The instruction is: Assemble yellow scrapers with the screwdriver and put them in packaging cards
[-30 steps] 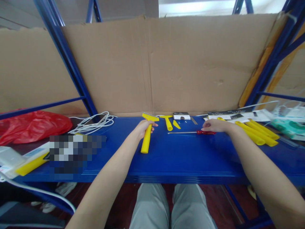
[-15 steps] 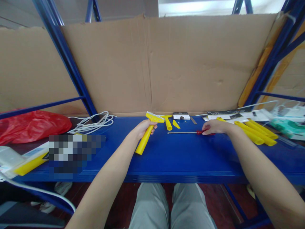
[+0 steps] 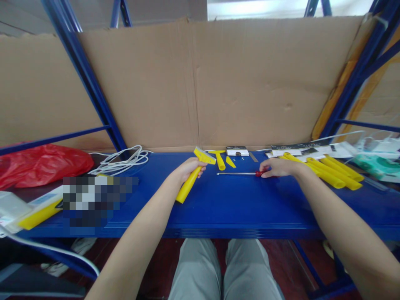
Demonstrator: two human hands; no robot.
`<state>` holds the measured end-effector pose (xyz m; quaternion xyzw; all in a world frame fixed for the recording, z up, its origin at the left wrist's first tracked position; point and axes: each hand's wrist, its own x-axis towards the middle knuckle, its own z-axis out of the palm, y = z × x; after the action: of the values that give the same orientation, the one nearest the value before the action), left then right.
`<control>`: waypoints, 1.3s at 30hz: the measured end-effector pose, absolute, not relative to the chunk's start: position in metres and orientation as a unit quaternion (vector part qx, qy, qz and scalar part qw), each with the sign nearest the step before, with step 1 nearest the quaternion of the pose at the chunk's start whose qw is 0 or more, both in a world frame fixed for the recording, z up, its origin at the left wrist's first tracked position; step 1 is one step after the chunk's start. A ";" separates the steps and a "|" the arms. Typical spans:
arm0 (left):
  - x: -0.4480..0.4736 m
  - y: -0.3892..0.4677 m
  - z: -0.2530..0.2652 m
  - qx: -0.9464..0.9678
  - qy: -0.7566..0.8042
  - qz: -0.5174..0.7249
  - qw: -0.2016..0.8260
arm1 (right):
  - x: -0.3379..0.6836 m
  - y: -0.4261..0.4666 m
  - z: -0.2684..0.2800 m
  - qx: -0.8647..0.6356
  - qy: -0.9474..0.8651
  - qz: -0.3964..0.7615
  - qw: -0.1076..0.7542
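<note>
My left hand (image 3: 190, 167) is wrapped round the upper handle of a yellow scraper (image 3: 188, 186), its wide head tilted up and to the right. In my right hand (image 3: 276, 167) is the red handle of a screwdriver (image 3: 239, 173), whose long metal shaft points left, low over the blue table. Behind, between the two hands, lie a yellow T-shaped scraper body (image 3: 221, 161), a small yellow wedge-shaped piece (image 3: 230, 162), a thin metal blade (image 3: 253, 156) and a small black-and-white box (image 3: 237, 151). Tiny screws (image 3: 243, 158) rest near the box.
Several yellow handles (image 3: 334, 175) lie to the right beside printed packaging (image 3: 308, 151). On the left are a coiled white cable (image 3: 125, 161), a red plastic bag (image 3: 46, 166) and another yellow handle (image 3: 40, 216). A cardboard sheet (image 3: 250, 83) stands along the back of the blue table (image 3: 237, 208).
My right hand has shifted slightly left with the screwdriver. The scraper in my left hand has turned a little, its head dipping slightly at the right.
</note>
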<state>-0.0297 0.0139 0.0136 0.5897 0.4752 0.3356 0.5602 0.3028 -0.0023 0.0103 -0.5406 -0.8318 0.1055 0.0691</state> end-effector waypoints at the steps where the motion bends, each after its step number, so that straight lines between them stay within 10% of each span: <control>1: -0.029 0.013 0.014 0.591 0.489 0.339 0.545 | 0.302 -0.003 0.012 -0.537 -0.833 0.117 0.065; 39: -0.026 0.008 0.015 0.623 0.513 0.340 0.484 | 0.285 -0.004 0.011 -0.534 -0.803 0.153 0.215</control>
<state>-0.0256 0.0085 0.0147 0.6225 0.5128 0.3396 0.4838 0.2848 -0.0035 0.0108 -0.5342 -0.8030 0.1534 0.2152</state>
